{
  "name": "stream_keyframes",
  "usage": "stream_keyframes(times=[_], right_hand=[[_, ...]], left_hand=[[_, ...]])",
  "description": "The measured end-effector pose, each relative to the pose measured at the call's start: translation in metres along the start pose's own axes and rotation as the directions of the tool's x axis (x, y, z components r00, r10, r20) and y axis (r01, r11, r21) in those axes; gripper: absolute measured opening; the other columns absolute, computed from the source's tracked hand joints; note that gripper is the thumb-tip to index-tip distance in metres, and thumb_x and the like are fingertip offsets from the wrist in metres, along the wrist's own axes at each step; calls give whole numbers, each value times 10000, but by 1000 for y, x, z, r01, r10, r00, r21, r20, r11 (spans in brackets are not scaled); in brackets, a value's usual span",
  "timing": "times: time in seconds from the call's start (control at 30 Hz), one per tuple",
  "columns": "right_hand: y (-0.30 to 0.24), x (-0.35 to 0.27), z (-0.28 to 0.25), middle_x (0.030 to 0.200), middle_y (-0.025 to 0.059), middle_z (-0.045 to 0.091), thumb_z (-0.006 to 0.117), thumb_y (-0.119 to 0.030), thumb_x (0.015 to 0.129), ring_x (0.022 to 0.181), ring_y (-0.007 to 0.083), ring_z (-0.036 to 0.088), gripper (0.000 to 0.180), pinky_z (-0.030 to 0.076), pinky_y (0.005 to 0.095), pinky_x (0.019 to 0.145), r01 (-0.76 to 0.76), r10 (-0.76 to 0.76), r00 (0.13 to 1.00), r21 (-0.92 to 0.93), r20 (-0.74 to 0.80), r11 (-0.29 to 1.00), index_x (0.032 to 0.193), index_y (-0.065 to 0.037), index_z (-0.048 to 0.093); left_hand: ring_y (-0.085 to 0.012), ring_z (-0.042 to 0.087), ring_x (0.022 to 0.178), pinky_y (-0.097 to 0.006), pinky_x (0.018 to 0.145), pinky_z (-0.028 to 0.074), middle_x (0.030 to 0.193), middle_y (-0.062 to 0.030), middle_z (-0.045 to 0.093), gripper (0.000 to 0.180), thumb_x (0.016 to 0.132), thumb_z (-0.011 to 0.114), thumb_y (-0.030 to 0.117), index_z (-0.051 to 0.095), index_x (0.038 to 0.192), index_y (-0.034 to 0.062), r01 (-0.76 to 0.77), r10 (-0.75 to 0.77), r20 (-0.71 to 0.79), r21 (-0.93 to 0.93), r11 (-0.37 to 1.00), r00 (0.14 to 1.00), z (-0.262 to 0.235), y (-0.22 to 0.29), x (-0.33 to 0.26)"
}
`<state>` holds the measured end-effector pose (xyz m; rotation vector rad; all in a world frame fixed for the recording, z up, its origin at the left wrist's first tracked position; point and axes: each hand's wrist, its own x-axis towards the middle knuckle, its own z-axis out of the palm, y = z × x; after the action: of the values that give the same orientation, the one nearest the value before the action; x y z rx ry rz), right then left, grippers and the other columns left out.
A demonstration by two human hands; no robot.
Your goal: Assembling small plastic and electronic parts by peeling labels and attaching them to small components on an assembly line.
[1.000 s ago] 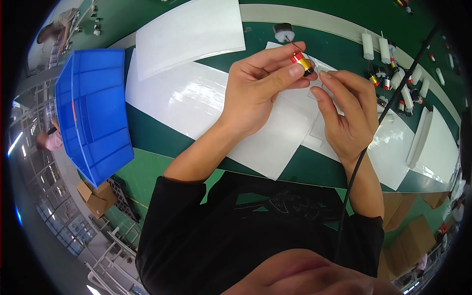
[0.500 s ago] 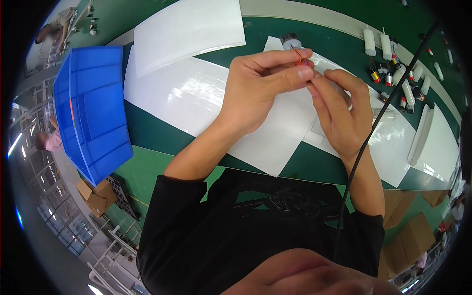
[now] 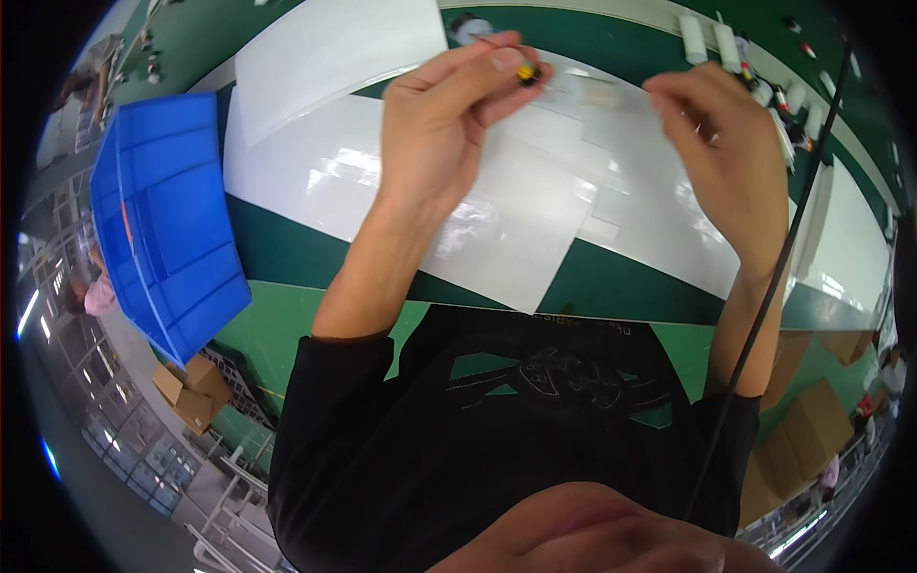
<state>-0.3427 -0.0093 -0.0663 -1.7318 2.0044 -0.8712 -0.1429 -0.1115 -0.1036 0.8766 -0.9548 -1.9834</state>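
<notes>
A small cylindrical part with a yellow band and a black end (image 3: pixel 527 74) is pinched between the fingers and thumb of my left hand (image 3: pixel 435 124). A thin reddish wire shows by those fingertips. My right hand (image 3: pixel 735 143) is apart from it, over the right side of the white sheets, with its fingers curled and slightly smeared. Small glints show inside its curl, but what it holds, if anything, I cannot make out. Beyond my left fingertips stands a small clear container with a dark cap (image 3: pixel 468 29), partly blurred.
Glossy white sheets (image 3: pixel 516 248) cover much of the green table (image 3: pixel 287 224). A blue plastic bin (image 3: pixel 177 220) stands at the left. White cylinders (image 3: pixel 693 38) and small wired parts lie at the far right. A black cable (image 3: pixel 764 315) hangs across the right side. Cardboard boxes (image 3: pixel 807 435) are below.
My hands have moved apart, the right one swinging right. My left hand shifted left and up in view with the small part, whose yellow and black end now shows.
</notes>
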Motion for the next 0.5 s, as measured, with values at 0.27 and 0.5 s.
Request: stream_keyframes(times=[0.27,0.5], right_hand=[[-7,-39,25,826,108,566,639,-96,774,794,293,608,101,503,399,704,111,-52,962,-206,269,972,851,-31,630],[-13,-30,50,836,135,569,652,-53,757,763,302,614,128,517,387,699,50,-28,995,-251,91,967,859,1,597]], left_hand=[[-278,683,873,-318,802,584,937,-188,665,184,847,626,-6,637,991,-121,-100,94,-102,-48,994,990,-4,14,-1],[-292,659,964,-284,819,578,968,-183,642,215,865,592,47,597,1025,-97,-61,58,-42,-76,995,997,-5,20,0]])
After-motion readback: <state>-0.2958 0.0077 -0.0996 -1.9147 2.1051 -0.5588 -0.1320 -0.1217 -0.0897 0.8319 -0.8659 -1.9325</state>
